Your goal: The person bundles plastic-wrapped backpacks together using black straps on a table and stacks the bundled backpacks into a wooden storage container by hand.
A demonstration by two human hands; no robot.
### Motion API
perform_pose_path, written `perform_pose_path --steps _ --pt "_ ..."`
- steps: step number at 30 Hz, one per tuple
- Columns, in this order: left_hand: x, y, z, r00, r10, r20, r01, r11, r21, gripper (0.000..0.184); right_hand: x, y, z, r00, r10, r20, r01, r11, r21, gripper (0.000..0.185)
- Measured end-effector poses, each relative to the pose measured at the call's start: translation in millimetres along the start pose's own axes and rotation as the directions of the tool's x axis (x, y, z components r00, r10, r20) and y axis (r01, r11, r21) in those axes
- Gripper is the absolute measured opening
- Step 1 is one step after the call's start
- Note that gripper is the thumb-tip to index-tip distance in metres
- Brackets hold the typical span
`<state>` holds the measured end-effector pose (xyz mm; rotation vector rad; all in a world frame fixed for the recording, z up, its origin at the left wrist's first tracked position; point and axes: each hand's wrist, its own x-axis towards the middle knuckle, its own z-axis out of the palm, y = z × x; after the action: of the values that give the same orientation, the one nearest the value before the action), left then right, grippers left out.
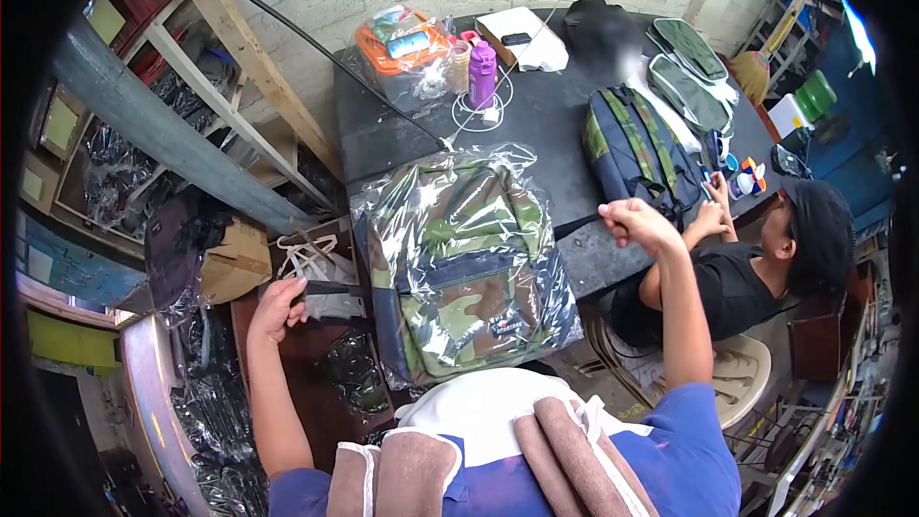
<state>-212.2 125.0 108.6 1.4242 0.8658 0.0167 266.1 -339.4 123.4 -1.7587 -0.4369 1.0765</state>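
A camouflage backpack in clear, shiny plastic lies in front of me at the near edge of the dark table, its front pocket facing up. My right hand is closed on the end of a black strap, which stretches out from the backpack's right side. Out to the left, my left hand has curled fingers around the end of another dark strap on the backpack's left side. Whitish plastic hangs just below that strap.
A co-worker in a black cap sits at the right, hands on a second camouflage backpack. Farther back stand a purple bottle, an orange-lidded container and a white box. A grey pipe slants at left.
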Motion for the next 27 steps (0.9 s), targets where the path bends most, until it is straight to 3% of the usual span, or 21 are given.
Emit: perform_pose_path --steps 2,5,6,8,9,11,13,14,15,16,17,18,19,21,22,24,26,27 --pt "-21 22 19 0.992 0.112 0.06 -0.098 0.975 -0.201 0.022 -17 -5 38 1.0 -0.002 0.006 0.001 1.0 0.02 0.034" --pt "-55 71 86 0.977 0.211 -0.02 -0.21 0.957 -0.2 0.023 -22 -10 127 0.995 -0.012 0.103 -0.013 0.972 0.234 0.027" --pt "-56 73 117 0.92 0.389 -0.044 -0.385 0.919 0.078 0.024 -5 9 152 0.979 0.01 0.205 -0.083 0.933 0.351 0.031" --pt "-39 58 170 0.802 0.571 0.176 -0.59 0.711 0.382 0.028 10 14 206 0.917 0.143 0.372 -0.307 0.849 0.429 0.03" --pt "-41 59 206 0.872 0.41 0.267 -0.485 0.792 0.37 0.024 21 23 222 0.843 0.152 0.515 -0.43 0.766 0.478 0.028" --pt "-16 6 256 0.793 0.417 0.445 -0.602 0.65 0.464 0.022 63 65 248 0.759 0.122 0.639 -0.603 0.501 0.621 0.025" --pt "-21 0 272 0.799 0.345 0.493 -0.598 0.542 0.59 0.018 71 66 240 0.672 0.009 0.74 -0.587 0.615 0.526 0.021" --pt "-22 13 266 0.788 0.138 0.6 -0.592 0.438 0.677 0.022 87 80 235 0.444 -0.162 0.881 -0.786 0.403 0.469 0.02" --pt "-30 31 259 0.747 0.096 0.658 -0.639 0.377 0.67 0.026 77 71 240 0.442 -0.16 0.883 -0.786 0.404 0.467 0.02" --pt "-35 54 259 0.796 0.205 0.57 -0.605 0.316 0.731 0.03 59 53 250 0.701 0.027 0.713 -0.617 0.526 0.586 0.016" --pt "-33 72 259 0.822 0.316 0.474 -0.556 0.262 0.789 0.034 48 42 258 0.886 0.16 0.435 -0.422 0.665 0.616 0.013" --pt "-14 76 260 0.813 0.442 0.379 -0.526 0.279 0.803 0.036 48 42 261 0.928 0.061 0.368 -0.277 0.775 0.569 0.008" --pt "12 77 262 0.782 0.561 0.271 -0.496 0.297 0.816 0.039 52 50 265 0.929 0.11 0.353 -0.302 0.775 0.555 0.011" --pt "58 87 279 0.909 0.224 0.353 -0.409 0.307 0.859 0.044 40 44 275 0.954 0.067 0.292 -0.241 0.75 0.615 0.018" --pt "66 95 290 0.914 0.197 0.356 -0.401 0.289 0.869 0.045 51 60 281 0.943 0.026 0.331 -0.229 0.773 0.592 0.018" --pt "87 102 314 0.92 0.171 0.354 -0.389 0.275 0.879 0.045 35 45 282 0.976 0.039 0.214 -0.151 0.833 0.532 0.022" --pt "125 86 329 0.848 -0.143 0.51 -0.49 0.151 0.858 0.042 36 44 279 0.99 0.04 0.134 -0.099 0.879 0.466 0.026" --pt "151 69 326 0.85 -0.144 0.508 -0.488 0.152 0.86 0.042 43 50 270 0.99 0.048 0.134 -0.103 0.892 0.44 0.027"
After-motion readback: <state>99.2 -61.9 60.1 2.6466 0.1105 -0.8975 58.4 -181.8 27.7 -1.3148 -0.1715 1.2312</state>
